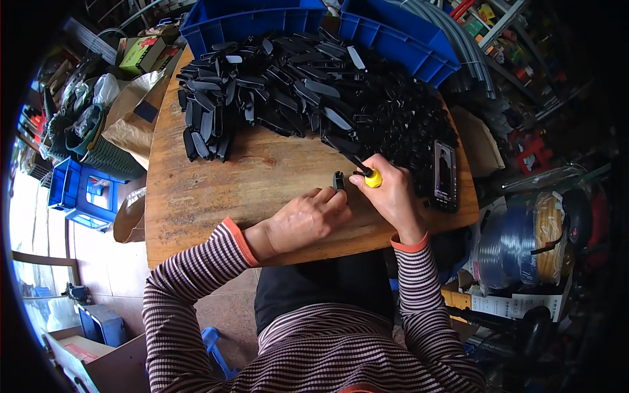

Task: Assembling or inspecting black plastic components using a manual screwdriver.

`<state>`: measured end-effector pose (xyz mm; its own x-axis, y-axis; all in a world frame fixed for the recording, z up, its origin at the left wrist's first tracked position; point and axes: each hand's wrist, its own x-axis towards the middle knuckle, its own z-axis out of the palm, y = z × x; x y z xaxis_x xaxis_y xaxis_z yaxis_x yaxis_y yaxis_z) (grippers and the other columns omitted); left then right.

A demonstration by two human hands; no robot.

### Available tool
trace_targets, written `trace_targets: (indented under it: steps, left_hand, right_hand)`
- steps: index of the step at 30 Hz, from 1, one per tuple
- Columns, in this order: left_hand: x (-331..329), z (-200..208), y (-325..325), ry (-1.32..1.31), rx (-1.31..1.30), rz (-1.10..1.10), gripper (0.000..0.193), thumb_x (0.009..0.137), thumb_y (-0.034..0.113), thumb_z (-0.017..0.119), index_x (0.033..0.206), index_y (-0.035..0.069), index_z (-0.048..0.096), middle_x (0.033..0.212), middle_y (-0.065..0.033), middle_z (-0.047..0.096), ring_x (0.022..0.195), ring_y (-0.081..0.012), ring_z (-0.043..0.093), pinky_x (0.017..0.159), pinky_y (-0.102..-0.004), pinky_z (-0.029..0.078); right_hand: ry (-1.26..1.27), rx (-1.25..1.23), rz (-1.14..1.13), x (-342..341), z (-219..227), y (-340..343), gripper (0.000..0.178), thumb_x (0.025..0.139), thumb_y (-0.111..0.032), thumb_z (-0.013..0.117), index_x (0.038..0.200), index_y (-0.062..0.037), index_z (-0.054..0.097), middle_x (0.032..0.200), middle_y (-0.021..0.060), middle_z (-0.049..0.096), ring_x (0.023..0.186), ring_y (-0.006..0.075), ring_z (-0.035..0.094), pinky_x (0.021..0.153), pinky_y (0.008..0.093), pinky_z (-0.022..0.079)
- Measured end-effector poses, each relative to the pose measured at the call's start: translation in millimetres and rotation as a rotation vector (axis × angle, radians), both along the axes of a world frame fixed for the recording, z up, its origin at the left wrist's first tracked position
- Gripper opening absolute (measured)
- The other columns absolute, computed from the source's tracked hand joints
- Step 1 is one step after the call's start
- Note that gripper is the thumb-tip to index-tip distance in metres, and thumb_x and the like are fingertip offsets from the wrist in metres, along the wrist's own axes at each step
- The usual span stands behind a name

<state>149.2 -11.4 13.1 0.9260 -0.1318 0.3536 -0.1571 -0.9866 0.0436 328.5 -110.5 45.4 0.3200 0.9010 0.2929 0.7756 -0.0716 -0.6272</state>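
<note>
My left hand [311,219] rests near the table's front edge, its fingers closed on a small black plastic part [338,180] that stands up beyond the fingertips. To the right of it, my right hand [395,193] is wrapped round a screwdriver-like tool [373,177] with a yellow end and a dark shaft. That shaft slants away to the upper left, toward the pile, and stays apart from the part in my left hand. What the tool's far tip touches is unclear. Long black plastic pieces [282,85] lie heaped beyond both hands.
Smaller black parts [413,118] are piled at the right of the wooden table [203,196]. A phone [445,175] with a lit screen lies by the right edge. Blue bins [255,23] line the far side. Paper bags [134,118] stand left, tubing coils [508,242] right.
</note>
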Motion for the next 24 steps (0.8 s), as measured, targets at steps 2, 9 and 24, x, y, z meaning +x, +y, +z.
trace_targets:
  steps: [2, 9, 24]
  left_hand:
    - [-4, 4, -1, -0.083, 0.058, 0.028, 0.035, 0.077, 0.013, 0.059, 0.111, 0.003, 0.057, 0.116, -0.0137, 0.056, 0.101, -0.0251, 0.059, 0.085, -0.0333, 0.052]
    - [-3, -1, -5, -0.082, 0.126, -0.004, 0.036, 0.078, 0.014, 0.059, 0.112, 0.002, 0.060, 0.118, -0.0146, 0.058, 0.111, -0.0278, 0.058, 0.091, -0.0355, 0.051]
    - [-5, -7, -7, -0.013, 0.064, -0.011, 0.032, 0.075, 0.016, 0.061, 0.103, 0.000, 0.062, 0.108, -0.0131, 0.060, 0.111, -0.0282, 0.058, 0.092, -0.0350, 0.051]
  right_hand:
    - [-0.026, 0.042, 0.014, 2, -3, 0, 0.019, 0.081, -0.005, 0.074, 0.091, -0.0026, 0.058, 0.074, 0.0152, 0.064, 0.068, 0.0333, 0.065, 0.059, 0.0357, 0.050]
    - [-0.062, 0.150, 0.120, 4, -9, 3, 0.017, 0.080, -0.002, 0.073, 0.091, -0.0031, 0.059, 0.079, 0.0145, 0.065, 0.071, 0.0317, 0.066, 0.060, 0.0351, 0.050]
    - [-0.346, 0.014, 0.304, -4, -5, 17, 0.013, 0.080, 0.000, 0.070, 0.089, 0.0014, 0.061, 0.083, 0.0149, 0.066, 0.073, 0.0309, 0.066, 0.063, 0.0341, 0.051]
